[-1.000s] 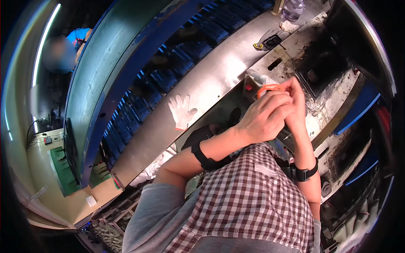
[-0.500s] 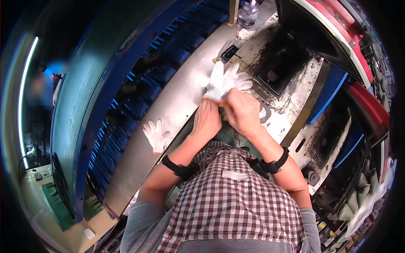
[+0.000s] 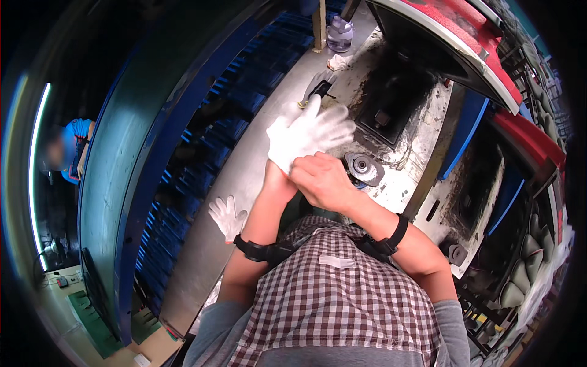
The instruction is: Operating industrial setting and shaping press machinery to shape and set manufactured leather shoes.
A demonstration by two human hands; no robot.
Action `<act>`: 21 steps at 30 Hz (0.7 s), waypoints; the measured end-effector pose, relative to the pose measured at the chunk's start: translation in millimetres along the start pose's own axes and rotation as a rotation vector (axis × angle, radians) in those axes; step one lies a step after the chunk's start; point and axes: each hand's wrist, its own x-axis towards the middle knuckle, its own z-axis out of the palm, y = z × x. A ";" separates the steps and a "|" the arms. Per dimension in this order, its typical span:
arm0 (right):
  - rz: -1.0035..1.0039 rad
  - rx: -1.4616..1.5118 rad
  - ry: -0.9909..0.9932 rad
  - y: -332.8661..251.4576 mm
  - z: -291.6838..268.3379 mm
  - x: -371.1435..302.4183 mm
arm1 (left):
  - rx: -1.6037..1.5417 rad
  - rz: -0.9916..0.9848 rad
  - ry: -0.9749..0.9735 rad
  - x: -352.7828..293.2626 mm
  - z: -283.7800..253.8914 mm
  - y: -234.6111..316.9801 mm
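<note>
My left hand (image 3: pixel 309 133) is inside a white knit glove, fingers spread and pointing up over the steel bench. My bare right hand (image 3: pixel 323 181) pinches the glove's cuff at my left wrist. A second white glove (image 3: pixel 226 215) lies flat on the bench (image 3: pixel 244 183) beside my left forearm. Both wrists carry black bands. A round dark metal part (image 3: pixel 363 168) sits on the bench just right of my right hand.
A sooty dark press opening (image 3: pixel 397 98) with a red-edged hood (image 3: pixel 465 49) stands ahead. A clear plastic bottle (image 3: pixel 339 33) and a crumpled glove (image 3: pixel 338 62) lie at the far end. Blue crates (image 3: pixel 202 140) line the left. Another person in blue (image 3: pixel 70 150) stands far left.
My hands moved up and left over the bench. The white glove went from bunched over my fingers to drawn fully onto my left hand, my right hand now at its cuff.
</note>
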 end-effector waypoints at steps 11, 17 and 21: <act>0.039 0.023 -0.044 -13.4 16.2 22.5 | -0.743 0.336 -0.354 39.1 -12.4 33.0; 0.052 0.047 -0.017 -14.1 31.8 27.2 | -0.553 0.136 -0.474 46.9 4.4 46.6; 0.018 0.081 0.012 -30.4 30.6 41.6 | -0.664 -0.005 -0.434 48.6 -52.1 67.6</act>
